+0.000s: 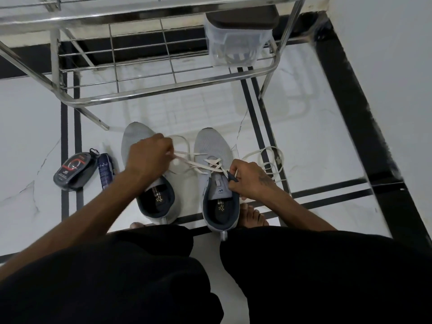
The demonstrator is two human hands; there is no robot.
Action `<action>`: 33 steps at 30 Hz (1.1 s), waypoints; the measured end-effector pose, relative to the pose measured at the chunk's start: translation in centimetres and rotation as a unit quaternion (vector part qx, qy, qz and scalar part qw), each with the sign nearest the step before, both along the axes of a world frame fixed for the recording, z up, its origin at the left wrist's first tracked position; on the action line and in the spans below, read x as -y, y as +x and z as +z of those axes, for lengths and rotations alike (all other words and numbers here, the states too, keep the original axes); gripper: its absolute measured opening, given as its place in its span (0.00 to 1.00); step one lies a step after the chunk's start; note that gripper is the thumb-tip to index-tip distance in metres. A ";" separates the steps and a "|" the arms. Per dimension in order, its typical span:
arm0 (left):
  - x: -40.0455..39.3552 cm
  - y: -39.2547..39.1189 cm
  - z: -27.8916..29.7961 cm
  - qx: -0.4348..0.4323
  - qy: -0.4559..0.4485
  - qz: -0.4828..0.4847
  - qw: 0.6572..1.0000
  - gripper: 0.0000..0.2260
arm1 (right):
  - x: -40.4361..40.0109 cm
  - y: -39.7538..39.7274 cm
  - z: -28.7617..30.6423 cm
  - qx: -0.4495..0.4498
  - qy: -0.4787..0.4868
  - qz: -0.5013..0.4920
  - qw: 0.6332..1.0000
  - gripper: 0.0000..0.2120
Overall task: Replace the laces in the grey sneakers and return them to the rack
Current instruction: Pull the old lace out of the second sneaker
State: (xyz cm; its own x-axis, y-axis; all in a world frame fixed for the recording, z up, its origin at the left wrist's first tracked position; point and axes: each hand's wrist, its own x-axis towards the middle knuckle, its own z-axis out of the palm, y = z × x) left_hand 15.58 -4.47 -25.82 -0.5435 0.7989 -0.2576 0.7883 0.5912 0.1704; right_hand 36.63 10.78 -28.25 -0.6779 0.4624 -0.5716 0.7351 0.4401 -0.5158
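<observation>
Two grey sneakers stand side by side on the tiled floor, toes pointing at the rack. Over the left sneaker (136, 139) my left hand (149, 157) pinches one end of a white lace (196, 164) and pulls it leftward. That lace is partly threaded through the lower eyelets of the right sneaker (211, 146). My right hand (249, 178) grips the right sneaker's dark upper edge near the tongue and holds the lace's other end. A second white lace (268, 160) lies coiled on the floor to the right.
The steel shoe rack (149, 90) stands just beyond the sneakers, with a clear plastic box (233, 46) on its lower shelf. A black polish container (74, 171) and a dark tube (105, 170) lie on the floor at the left. My bare feet sit behind the shoes.
</observation>
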 end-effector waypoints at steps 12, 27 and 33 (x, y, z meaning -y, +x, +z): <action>-2.2 1.9 -0.9 0.002 -0.005 -0.009 1.000 0.06 | -0.2 0.2 -0.1 0.001 -0.007 -0.010 1.000 0.08; -2.7 6.5 -2.3 0.284 0.001 0.075 0.956 0.26 | 0.4 -4.0 -1.2 -0.030 0.162 0.191 0.968 0.08; -1.9 5.7 -3.1 0.341 0.041 0.151 0.927 0.21 | -1.8 -3.3 -0.9 -0.045 0.149 0.021 0.988 0.07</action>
